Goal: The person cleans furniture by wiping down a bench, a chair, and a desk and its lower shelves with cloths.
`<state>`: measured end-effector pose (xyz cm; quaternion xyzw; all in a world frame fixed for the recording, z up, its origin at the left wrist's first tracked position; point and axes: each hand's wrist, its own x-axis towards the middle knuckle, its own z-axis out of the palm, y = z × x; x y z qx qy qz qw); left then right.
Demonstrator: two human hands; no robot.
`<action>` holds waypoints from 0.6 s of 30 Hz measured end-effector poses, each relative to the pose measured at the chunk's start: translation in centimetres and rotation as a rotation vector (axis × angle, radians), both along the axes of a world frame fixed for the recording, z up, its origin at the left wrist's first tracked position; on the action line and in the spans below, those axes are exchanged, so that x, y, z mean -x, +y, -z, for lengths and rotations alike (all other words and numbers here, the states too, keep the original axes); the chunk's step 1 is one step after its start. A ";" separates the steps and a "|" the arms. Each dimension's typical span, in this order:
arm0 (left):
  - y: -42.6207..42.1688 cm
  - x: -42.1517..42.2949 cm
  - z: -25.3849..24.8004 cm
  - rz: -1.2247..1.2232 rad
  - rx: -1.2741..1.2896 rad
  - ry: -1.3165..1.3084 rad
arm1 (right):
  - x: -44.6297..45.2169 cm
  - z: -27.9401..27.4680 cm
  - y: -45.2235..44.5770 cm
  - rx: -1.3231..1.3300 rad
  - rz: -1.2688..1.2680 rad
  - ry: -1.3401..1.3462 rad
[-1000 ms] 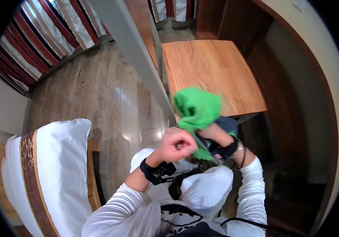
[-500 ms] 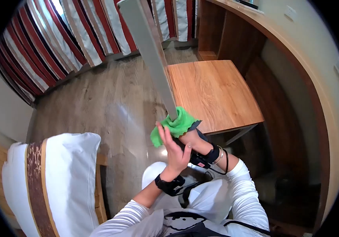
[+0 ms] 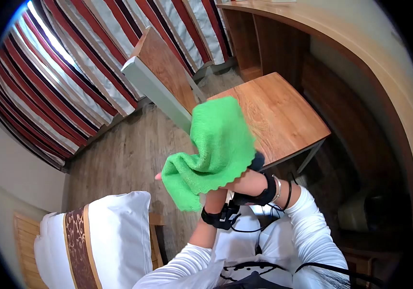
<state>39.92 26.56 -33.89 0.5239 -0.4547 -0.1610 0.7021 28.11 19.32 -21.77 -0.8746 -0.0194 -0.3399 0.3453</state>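
A green cloth (image 3: 218,139) with a scalloped edge is raised in front of me and covers most of both hands. My right hand (image 3: 248,183) reaches under its lower right edge and holds it up, its fingers hidden. Below the cloth shows the base of my left hand (image 3: 215,196), and one fingertip sticks out at the left; its other fingers are out of sight. The two wrists are close together. Behind the cloth stands a chair with a wooden seat (image 3: 283,118), a wooden back panel (image 3: 165,70) and a grey frame post (image 3: 156,91), partly covered by the cloth.
To the left, a white-covered seat (image 3: 120,231) has a patterned brown band. A wooden desk (image 3: 360,53) curves along the right. Striped curtains (image 3: 91,62) hang at the back, above a wood-look floor (image 3: 120,154).
The green cloth has come off the lower chair post and is lifted, spread wide over both hands. My left hand has gone under it. The view has shifted, showing more of the chair back.
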 end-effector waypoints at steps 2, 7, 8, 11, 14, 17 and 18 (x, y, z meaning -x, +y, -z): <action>-0.3 -0.1 0.1 0.032 -0.036 0.036 | -0.6 0.0 0.8 0.018 0.036 -0.024; -0.4 1.3 -1.0 -0.359 -0.117 -0.329 | -2.0 -0.1 1.8 0.060 0.173 -0.093; -0.1 1.3 -0.3 -0.423 -0.153 -0.649 | -2.0 -0.1 1.8 0.066 0.197 -0.101; 0.9 3.0 0.3 -0.251 -0.098 -0.545 | -2.0 -0.3 1.8 0.100 0.252 -0.125; -0.6 4.4 -1.1 -0.254 -0.004 -0.624 | -2.2 -0.6 1.5 0.185 0.292 -0.142; -3.7 3.9 -2.8 -0.325 0.003 -0.776 | -1.7 -1.3 0.6 0.289 0.318 -0.162; -4.8 3.4 -2.6 -0.266 0.050 -0.514 | -1.5 -1.4 0.6 0.324 0.320 -0.166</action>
